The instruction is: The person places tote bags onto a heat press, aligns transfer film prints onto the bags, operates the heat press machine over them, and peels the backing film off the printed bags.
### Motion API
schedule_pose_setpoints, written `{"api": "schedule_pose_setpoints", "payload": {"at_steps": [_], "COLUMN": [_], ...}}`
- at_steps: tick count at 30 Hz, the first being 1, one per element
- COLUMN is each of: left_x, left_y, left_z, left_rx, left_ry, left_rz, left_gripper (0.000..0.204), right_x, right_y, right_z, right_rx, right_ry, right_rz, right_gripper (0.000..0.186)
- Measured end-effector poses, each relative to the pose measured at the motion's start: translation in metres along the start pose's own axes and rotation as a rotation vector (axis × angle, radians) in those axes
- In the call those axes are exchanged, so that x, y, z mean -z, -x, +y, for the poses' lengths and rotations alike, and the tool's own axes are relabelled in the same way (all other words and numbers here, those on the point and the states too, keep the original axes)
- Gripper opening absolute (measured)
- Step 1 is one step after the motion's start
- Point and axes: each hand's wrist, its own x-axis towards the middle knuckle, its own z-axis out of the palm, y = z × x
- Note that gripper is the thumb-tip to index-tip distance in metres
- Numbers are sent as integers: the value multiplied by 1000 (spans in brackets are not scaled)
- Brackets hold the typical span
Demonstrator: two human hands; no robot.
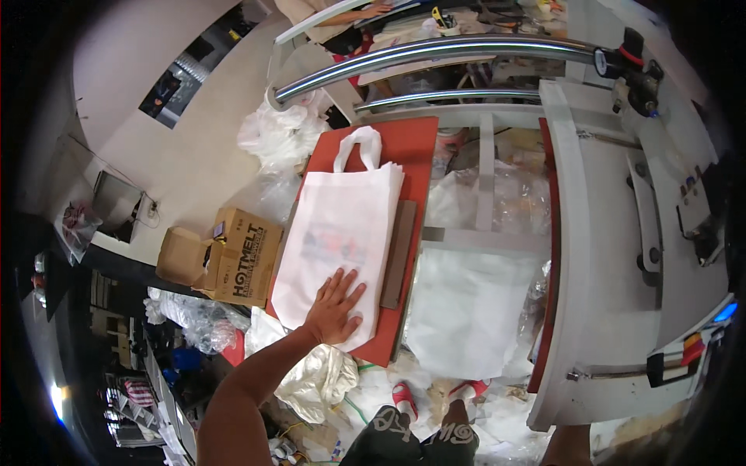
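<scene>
Resting left hand (336, 307) flat with fingers open and spread (can't tell for right hand, out of sight) on near end of white tote bag (342, 225), laid on red board (418, 151) with handle (375, 147) toward far edge, brown bar (399, 252) along right edge, cardboard box (252, 264) just past left edge.

Dark shorts (390, 444) bear pale markings (393, 422) — 2 red slippers (402, 394).

Ref: open brown cardboard box (255, 268). Crumpled clear plastic film (198, 322) heaped just below it in view; bunched white plastic bags (284, 132) above; clear plastic bag with reddish contents (78, 225) well left; crumpled pale silvery sheet (318, 380) lower right; dark rectangular wall opening (194, 66) upper left.
</scene>
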Motion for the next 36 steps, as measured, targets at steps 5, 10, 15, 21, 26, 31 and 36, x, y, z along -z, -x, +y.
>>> {"api": "schedule_pose_setpoints", "payload": {"at_steps": [5,10,15,21,26,31,36], "left_x": [-3,5,10,-7,7,-5,-20], "left_y": [2,-4,12,15,28,36,26], "left_z": [3,9,1,-4,-3,-22,-33], "left_rx": [-4,-21,-14,-55,-109,-101,-127], "left_ry": [17,48,9,56,126,252,352], "left_rz": [40,68,115,161,311,398,404], "left_gripper": [70,71,69,67,65,64,64], "right_x": [14,50,99,113,185,230,242], "right_y": [1,1,59,238,401,484,516], "right_z": [8,18,46,251,210,155,76], "right_rx": [-5,38,475,-346,-846,-841,-497], "right_ry": [-10,-89,-343,-1029,-506,-390,-419], "right_rz": [5,68,365,562,718,822,797], "right_gripper": [34,34,34,18,13,9,8]}}
